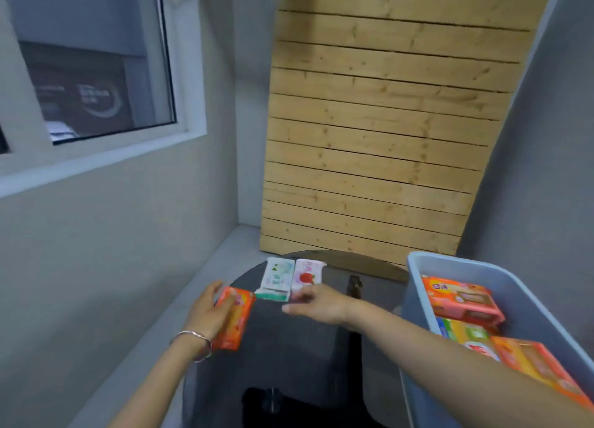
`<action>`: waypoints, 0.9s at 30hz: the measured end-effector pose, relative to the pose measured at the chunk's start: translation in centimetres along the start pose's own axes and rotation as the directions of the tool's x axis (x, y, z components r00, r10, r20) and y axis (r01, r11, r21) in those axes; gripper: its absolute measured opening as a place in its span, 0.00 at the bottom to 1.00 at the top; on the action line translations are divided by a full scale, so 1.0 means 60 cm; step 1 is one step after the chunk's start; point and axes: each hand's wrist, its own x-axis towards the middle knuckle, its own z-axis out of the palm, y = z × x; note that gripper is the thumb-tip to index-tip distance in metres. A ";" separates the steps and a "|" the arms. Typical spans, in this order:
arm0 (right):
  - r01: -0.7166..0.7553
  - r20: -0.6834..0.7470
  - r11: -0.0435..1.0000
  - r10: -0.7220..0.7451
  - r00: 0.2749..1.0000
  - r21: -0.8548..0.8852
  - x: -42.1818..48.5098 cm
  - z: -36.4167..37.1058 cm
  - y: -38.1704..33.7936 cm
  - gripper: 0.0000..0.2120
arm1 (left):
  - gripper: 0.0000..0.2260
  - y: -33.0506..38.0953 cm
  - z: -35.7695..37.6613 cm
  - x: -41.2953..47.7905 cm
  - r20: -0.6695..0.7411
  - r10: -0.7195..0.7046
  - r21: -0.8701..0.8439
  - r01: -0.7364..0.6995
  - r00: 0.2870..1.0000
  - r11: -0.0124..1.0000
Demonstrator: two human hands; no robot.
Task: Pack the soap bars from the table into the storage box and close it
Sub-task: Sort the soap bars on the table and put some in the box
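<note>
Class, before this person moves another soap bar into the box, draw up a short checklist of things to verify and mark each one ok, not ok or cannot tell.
1. Left hand has the orange soap bar in its grasp: ok.
2. Right hand has a bar in its grasp: not ok, it only reaches toward the pink-and-white bar.
3. Storage box is open: ok.
4. Box has room left: cannot tell, partly out of frame.
5. Table is free of bars: not ok, the green-and-white bar also remains.
6. Lid within reach: cannot tell, not in view.
</note>
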 end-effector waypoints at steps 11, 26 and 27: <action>-0.199 0.078 0.781 0.190 0.979 0.591 0.075 0.177 -0.062 0.18 | 0.17 -0.077 -0.011 -0.001 0.092 -0.034 0.207 0.014 0.995 0.978; 0.144 -0.142 0.518 -0.043 0.989 0.843 -0.053 -0.013 -0.079 0.13 | 0.16 0.138 0.007 -0.080 0.038 0.222 -0.542 -0.167 0.974 0.824; 0.162 -0.158 0.519 -0.052 0.986 0.839 -0.068 -0.033 -0.069 0.11 | 0.17 0.156 0.019 -0.086 0.066 0.234 -0.537 -0.163 0.970 0.828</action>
